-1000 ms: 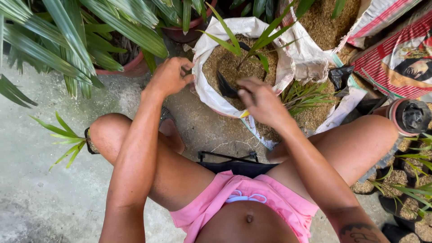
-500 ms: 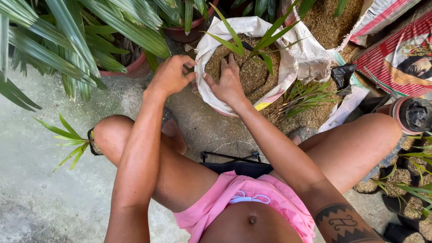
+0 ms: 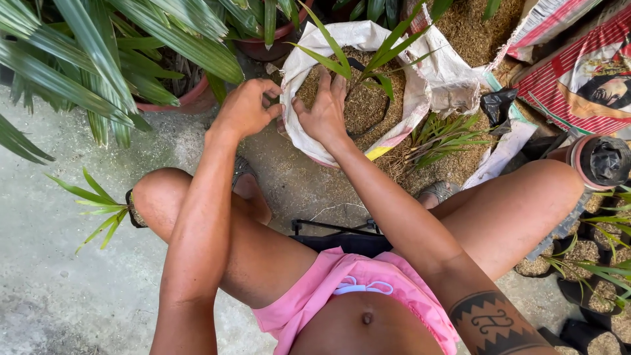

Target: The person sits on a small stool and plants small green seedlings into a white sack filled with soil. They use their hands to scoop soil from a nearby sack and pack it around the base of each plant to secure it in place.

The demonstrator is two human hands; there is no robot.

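A white woven sack (image 3: 303,135) with its top rolled down stands in front of me, filled with brown husk-like soil (image 3: 368,105). A small green seedling (image 3: 368,62) in a black nursery bag (image 3: 383,117) sits in that soil. My left hand (image 3: 246,108) grips the sack's near-left rim. My right hand (image 3: 325,112) lies flat on the soil, fingers spread, pressing down just left of the seedling.
Large potted palms in clay pots (image 3: 190,100) stand at back left. A small seedling (image 3: 98,204) sits on the concrete by my left knee. Loose seedlings (image 3: 440,138), more sacks (image 3: 578,79), a pot with a black liner (image 3: 601,164) and bagged seedlings (image 3: 591,263) crowd the right.
My right hand moved from above the sack's near edge, by a black bag, forward and left onto the soil. It now lies flat there. My left hand kept its grip on the rim.
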